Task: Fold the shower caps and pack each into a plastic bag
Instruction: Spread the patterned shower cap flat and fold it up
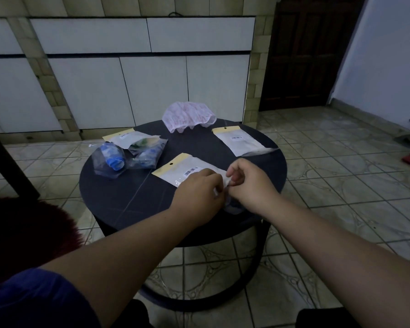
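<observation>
We see both hands meeting at the centre of the frame over a round dark surface point(109, 185). The left hand point(199, 195) and the right hand point(249, 183) are each closed in a pinch on the near edge of a plastic bag point(187, 171), which lies flat on the surface just beyond the knuckles. This bag has a yellowish header strip with a punched hole and a white sticker carrying a barcode; the print beside the barcode is too small for us to read.

A second bag point(242, 142) of the same kind lies toward the upper right of the surface, also with a yellowish header, a hole and a small barcode label whose text we cannot make out. At the far edge, upper centre, sits an unfolded pink shower cap point(187, 116), puffed up and frilled along its rim.

At the left of the surface we find a cluster of filled bags point(130, 153): clear packets holding blue and green bundles, with one labelled bag lying on top, its barcode sticker likewise illegible.

A tiled floor point(341, 197) surrounds the surface.
</observation>
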